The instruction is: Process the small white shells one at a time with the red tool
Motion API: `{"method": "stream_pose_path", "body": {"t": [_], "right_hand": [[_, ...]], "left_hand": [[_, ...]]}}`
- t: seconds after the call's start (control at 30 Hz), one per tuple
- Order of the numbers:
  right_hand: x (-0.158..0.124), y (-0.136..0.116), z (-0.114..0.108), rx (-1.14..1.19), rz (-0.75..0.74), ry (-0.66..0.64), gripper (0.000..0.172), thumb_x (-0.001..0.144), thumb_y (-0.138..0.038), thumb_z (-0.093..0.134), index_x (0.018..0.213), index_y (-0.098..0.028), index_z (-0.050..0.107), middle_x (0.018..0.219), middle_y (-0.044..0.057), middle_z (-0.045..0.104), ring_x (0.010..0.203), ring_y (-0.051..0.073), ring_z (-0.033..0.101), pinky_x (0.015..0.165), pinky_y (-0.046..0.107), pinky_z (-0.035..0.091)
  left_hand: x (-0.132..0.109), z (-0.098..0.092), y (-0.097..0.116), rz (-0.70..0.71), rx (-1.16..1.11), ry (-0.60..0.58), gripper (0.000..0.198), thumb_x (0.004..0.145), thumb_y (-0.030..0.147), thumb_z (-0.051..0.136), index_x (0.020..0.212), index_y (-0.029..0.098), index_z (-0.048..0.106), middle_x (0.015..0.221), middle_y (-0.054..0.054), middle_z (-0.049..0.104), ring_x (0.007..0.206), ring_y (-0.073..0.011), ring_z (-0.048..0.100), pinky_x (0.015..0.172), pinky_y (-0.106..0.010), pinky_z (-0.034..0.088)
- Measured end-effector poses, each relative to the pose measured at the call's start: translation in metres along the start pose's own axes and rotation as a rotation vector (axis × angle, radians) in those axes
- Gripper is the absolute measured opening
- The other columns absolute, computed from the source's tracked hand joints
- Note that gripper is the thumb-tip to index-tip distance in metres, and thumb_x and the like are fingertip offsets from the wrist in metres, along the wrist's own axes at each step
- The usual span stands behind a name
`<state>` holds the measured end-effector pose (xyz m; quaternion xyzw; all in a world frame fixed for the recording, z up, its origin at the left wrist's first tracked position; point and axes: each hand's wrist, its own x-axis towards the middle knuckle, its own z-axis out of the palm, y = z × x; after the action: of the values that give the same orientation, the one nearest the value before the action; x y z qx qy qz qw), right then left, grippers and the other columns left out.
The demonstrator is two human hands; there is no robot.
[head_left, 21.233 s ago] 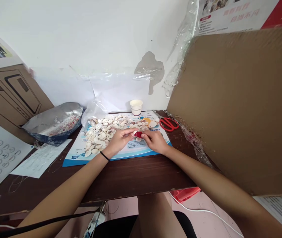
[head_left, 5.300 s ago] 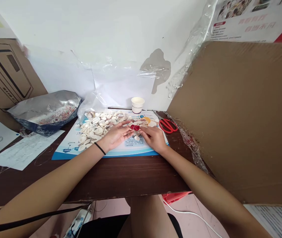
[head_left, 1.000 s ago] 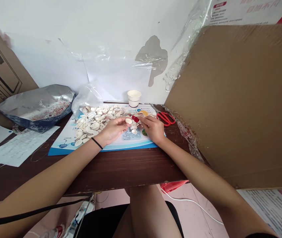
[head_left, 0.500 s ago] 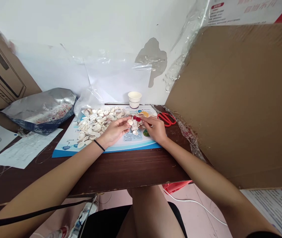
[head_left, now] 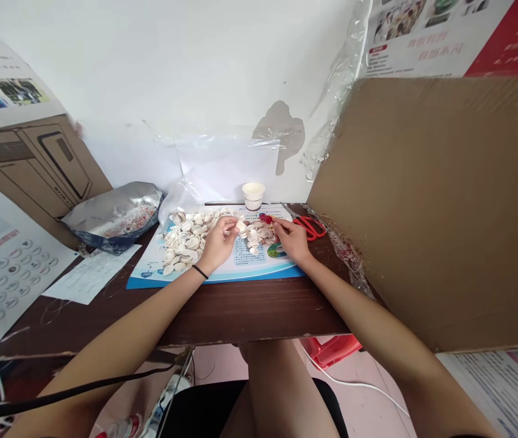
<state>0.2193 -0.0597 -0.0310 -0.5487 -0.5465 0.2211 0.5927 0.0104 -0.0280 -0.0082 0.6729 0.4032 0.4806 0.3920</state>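
Note:
My left hand pinches a pale seashell between thumb and fingertips, just above the printed sheet. My right hand is closed on a small dark-red piece, whose exact kind I cannot make out. Between the hands lies a small cluster of seashells, some whitish and some pinkish. A larger heap of white and cream shells spreads to the left of my left hand. Under all of these is a blue-and-white printed sheet.
A paper cup stands by the wall. Red-handled scissors lie right of my right hand. An opened foil bag with pinkish-white grains is at left, near a clear plastic bag. A large cardboard panel bounds the right side.
My hands have moved apart; the red piece in my right hand is now away from the shell in my left. The camera view has shifted, showing more of the left side.

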Motion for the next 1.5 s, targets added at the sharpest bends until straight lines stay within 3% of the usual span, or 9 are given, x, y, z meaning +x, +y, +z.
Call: {"method": "stream_pose_path", "body": {"t": [0.3,0.43,0.6,0.77,0.97,1.1,1.23,1.37,1.5], "right_hand": [[0.001,0.0,0.0,0.0,0.026,0.005,0.043,0.084,-0.048,0.057,0.104,-0.014,0.075,0.083,0.006,0.075,0.08,0.02,0.069,0.075,0.031,0.056],[-0.001,-0.001,0.002,0.007,0.024,0.003,0.042,0.083,-0.048,0.058,0.1,-0.015,0.076,0.078,0.006,0.074,0.076,0.021,0.069,0.071,0.032,0.056],[-0.002,-0.001,0.002,0.062,0.08,-0.044,0.043,0.08,-0.047,0.058,0.1,-0.013,0.076,0.068,0.003,0.07,0.055,0.016,0.062,0.057,0.029,0.053],[-0.004,-0.003,0.001,0.106,0.121,-0.06,0.043,0.077,-0.048,0.059,0.095,-0.013,0.075,0.06,0.0,0.064,0.044,0.012,0.054,0.05,0.028,0.05],[-0.005,-0.004,0.003,0.126,0.18,-0.071,0.045,0.076,-0.048,0.058,0.098,-0.013,0.074,0.053,-0.003,0.06,0.043,0.013,0.053,0.045,0.027,0.046],[-0.006,-0.003,0.003,0.105,0.186,-0.086,0.046,0.077,-0.046,0.059,0.104,-0.011,0.074,0.055,-0.001,0.063,0.043,0.014,0.055,0.044,0.027,0.045],[-0.01,-0.003,0.005,0.049,0.15,-0.11,0.043,0.082,-0.044,0.056,0.106,-0.013,0.074,0.062,0.002,0.069,0.044,0.015,0.057,0.047,0.029,0.048],[-0.017,-0.01,0.006,-0.037,-0.1,-0.048,0.036,0.089,-0.041,0.052,0.105,-0.018,0.074,0.087,0.008,0.075,0.07,0.02,0.069,0.066,0.033,0.057],[-0.024,-0.023,0.005,-0.139,-0.406,0.006,0.032,0.096,-0.034,0.046,0.108,-0.02,0.073,0.101,0.009,0.075,0.094,0.02,0.07,0.086,0.034,0.055]], "left_hand": [[0.008,0.005,0.007,0.111,0.3,0.098,0.016,0.084,0.021,0.061,0.1,0.021,0.057,0.103,-0.008,0.069,0.097,-0.0219,0.064,0.084,-0.031,0.045],[0.011,0.006,0.001,0.147,0.404,-0.061,0.014,0.088,0.026,0.056,0.092,0.019,0.066,0.106,-0.009,0.072,0.098,-0.0233,0.065,0.084,-0.034,0.048],[0.021,-0.016,0.008,0.239,0.655,0.034,0.029,0.091,0.025,0.046,0.095,0.016,0.073,0.111,-0.01,0.073,0.104,-0.0255,0.061,0.095,-0.039,0.044],[0.02,-0.04,0.011,0.119,0.935,-0.171,0.027,0.08,0.032,0.06,0.097,0.02,0.076,0.115,-0.01,0.068,0.113,-0.0336,0.052,0.096,-0.048,0.039],[0.01,-0.034,0.007,0.104,1.048,-0.312,0.025,0.08,0.036,0.062,0.096,0.024,0.077,0.118,-0.011,0.063,0.114,-0.0357,0.049,0.093,-0.053,0.034],[0.012,-0.034,0.009,0.102,0.962,-0.286,0.02,0.081,0.029,0.061,0.087,0.025,0.08,0.111,-0.011,0.065,0.115,-0.0355,0.048,0.093,-0.052,0.034],[0.013,-0.036,0.015,0.092,0.641,-0.113,0.018,0.078,0.031,0.064,0.074,0.02,0.077,0.098,-0.01,0.069,0.102,-0.0279,0.056,0.093,-0.045,0.038],[0.007,-0.027,0.026,-0.231,0.104,-0.01,0.025,0.07,0.042,0.071,0.075,0.017,0.075,0.079,-0.005,0.069,0.074,-0.0182,0.058,0.071,-0.032,0.043],[-0.001,-0.012,0.032,-0.463,-0.229,-0.092,0.021,0.063,0.035,0.078,0.068,0.016,0.072,0.063,-0.001,0.06,0.056,-0.0091,0.044,0.054,-0.024,0.033]]}}
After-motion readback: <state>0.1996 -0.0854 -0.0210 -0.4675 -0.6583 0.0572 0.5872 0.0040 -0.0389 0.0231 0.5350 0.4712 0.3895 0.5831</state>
